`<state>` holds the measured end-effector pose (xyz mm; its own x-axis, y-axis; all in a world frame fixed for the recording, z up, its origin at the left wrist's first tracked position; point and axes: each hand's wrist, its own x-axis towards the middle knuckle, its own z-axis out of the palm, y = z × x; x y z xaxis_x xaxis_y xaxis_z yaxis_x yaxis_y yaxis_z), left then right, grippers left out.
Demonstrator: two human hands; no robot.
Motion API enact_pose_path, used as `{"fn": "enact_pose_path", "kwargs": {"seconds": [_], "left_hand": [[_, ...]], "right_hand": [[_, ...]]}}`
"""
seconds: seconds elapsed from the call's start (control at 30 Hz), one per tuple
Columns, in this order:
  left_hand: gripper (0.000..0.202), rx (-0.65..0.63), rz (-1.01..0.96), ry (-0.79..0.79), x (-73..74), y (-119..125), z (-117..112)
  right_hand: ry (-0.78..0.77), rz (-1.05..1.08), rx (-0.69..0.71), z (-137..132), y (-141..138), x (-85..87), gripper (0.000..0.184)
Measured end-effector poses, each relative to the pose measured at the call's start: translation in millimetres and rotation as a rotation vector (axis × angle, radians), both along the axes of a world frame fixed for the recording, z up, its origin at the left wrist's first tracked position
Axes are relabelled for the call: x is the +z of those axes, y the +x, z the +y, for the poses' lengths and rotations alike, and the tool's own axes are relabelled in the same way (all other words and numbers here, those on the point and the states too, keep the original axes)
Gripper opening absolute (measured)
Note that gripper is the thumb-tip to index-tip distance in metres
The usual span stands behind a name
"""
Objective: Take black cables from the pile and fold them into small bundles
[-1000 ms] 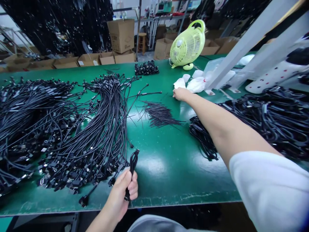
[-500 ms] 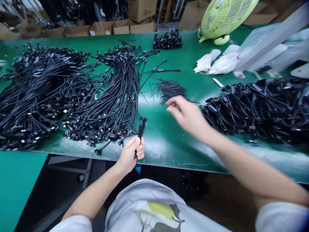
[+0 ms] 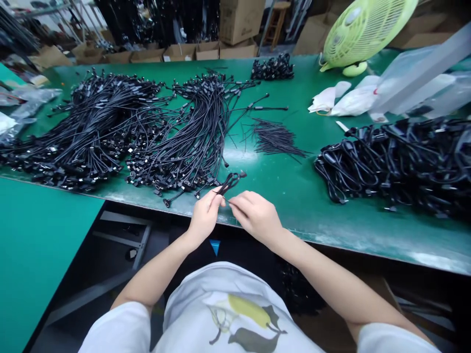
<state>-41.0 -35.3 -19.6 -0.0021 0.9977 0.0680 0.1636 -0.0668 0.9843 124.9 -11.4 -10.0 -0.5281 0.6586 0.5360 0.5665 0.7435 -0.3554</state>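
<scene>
Black loop of cable point(image 3: 231, 181), where's it now?

Just over the bench point(image 3: 290, 189) edge, with the left hand's point(image 3: 204, 215) fingers clamped on it. The right hand point(image 3: 255, 215) has just come across, fingers together beside it (contact too small to make out).

Room to move?

Bare green to the right; fanned cable bundles point(image 3: 176, 147) crowd the left.

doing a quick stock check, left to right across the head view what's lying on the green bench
clear plastic bags → black cable bundle → second black cable bundle → short thin black wires → coiled black cables
</scene>
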Motion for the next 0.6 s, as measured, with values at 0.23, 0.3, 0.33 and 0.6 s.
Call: {"fn": "enact_pose_path", "kwargs": {"seconds": [0.23, 0.3, 0.33, 0.6], "left_hand": [[0.047, -0.181, 0.345, -0.002, 7.2, -6.9, -9.9], [0.058, -0.182, 0.376, -0.093, 8.9, -6.4, -12.5], [0.064, -0.182, 0.379, -0.141, 9.3, -5.9, -13.3], [0.062, -0.244, 0.274, -0.225, 2.7, -1.4, -13.7]], "right_hand": [[0.502, -0.462, 0.358, 12.3, -0.9, 30.9, 0.029], [0.490, -0.565, 0.412, 15.8, -0.7, 36.9, 0.027], [0.499, -0.612, 0.426, 16.6, -0.4, 39.9, 0.026], [0.664, -0.814, 0.540, 13.8, 5.0, 52.5, 0.021]]}}
